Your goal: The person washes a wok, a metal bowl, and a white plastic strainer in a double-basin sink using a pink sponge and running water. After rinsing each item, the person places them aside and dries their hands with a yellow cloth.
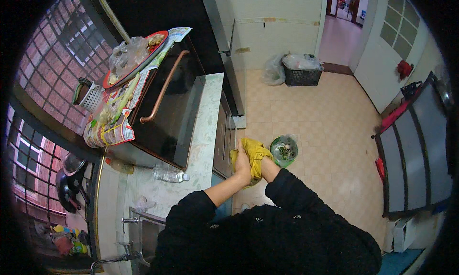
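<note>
A yellow cloth point(255, 155) hangs bunched between my two hands, in front of the counter's edge. My left hand point(242, 164) grips its left side, with the fingers partly hidden by folds. The cloth wraps over my right hand point(267, 164), so only the wrist and a little of the hand show; its fingers are hidden. Just beyond, to the right on the floor, stands a green bin point(287, 163) with a clear bag liner and food scraps inside.
On the marble-patterned counter point(200, 146) lie a clear plastic bottle point(170, 175) and a dark oven-like appliance point(168, 106) with a copper-coloured handle. A metal sink point(152, 228) is at lower left. A black basket point(303, 74) stands by the far wall, a grey-panelled rack point(412, 156) at right.
</note>
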